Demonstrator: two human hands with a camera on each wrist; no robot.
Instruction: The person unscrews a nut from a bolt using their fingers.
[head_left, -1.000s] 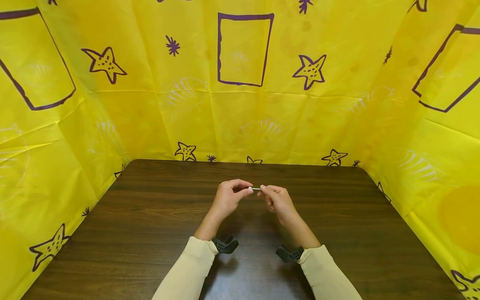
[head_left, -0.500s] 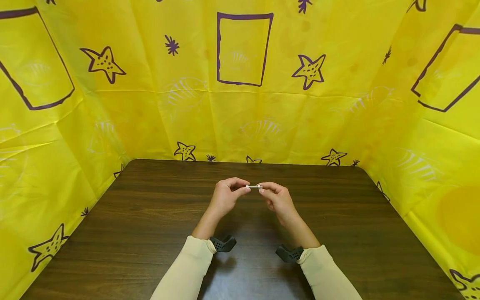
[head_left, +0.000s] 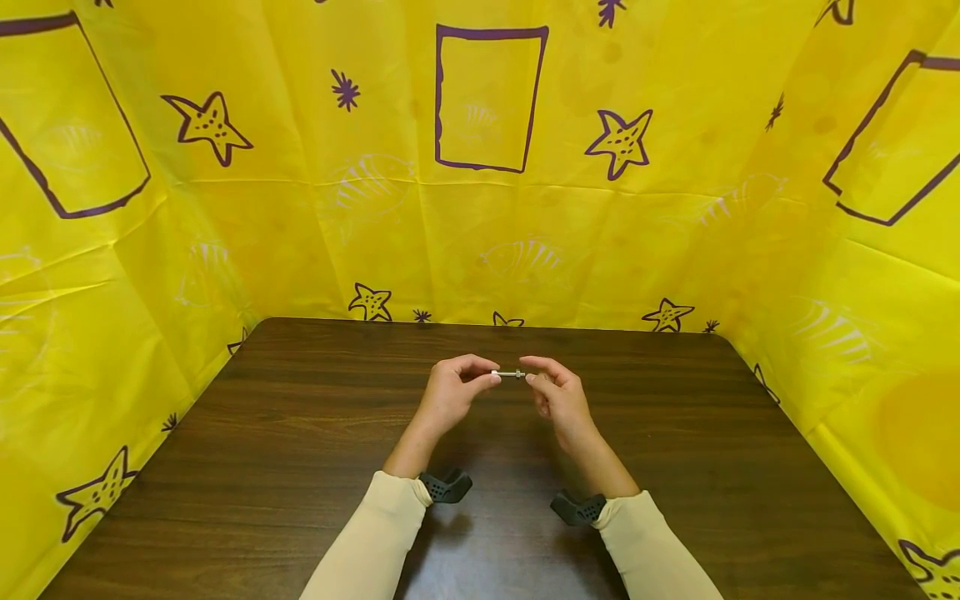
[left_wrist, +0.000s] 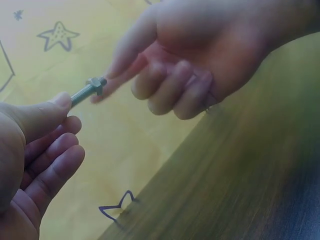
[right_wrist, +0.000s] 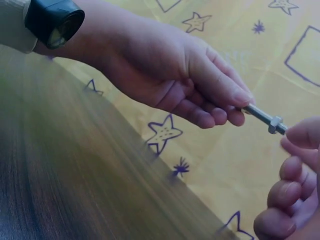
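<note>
In the head view my left hand point(head_left: 450, 392) pinches a silver bolt point(head_left: 506, 374) by its head end, between thumb and forefinger. The bolt lies roughly level above the table. A hex nut point(right_wrist: 274, 124) sits on the thread close to the free end, with a short stub of thread beyond it. My right hand point(head_left: 558, 393) is at that free end, its thumb and forefinger spread apart around the tip. Its other fingers curl toward the palm, seen in the left wrist view. Whether the right thumb touches the bolt tip I cannot tell. The bolt head is hidden by the left fingers.
A dark wood-grain table point(head_left: 315, 433) lies beneath both hands. Yellow cloth point(head_left: 480, 225) printed with starfish and fish hangs behind it and along both sides. Each wrist carries a dark camera band, such as the left band point(head_left: 447, 487).
The right thumb and forefinger, earlier closed over the bolt's end, have parted, so the nut shows. The left hand shifted slightly left and kept its pinch on the bolt.
</note>
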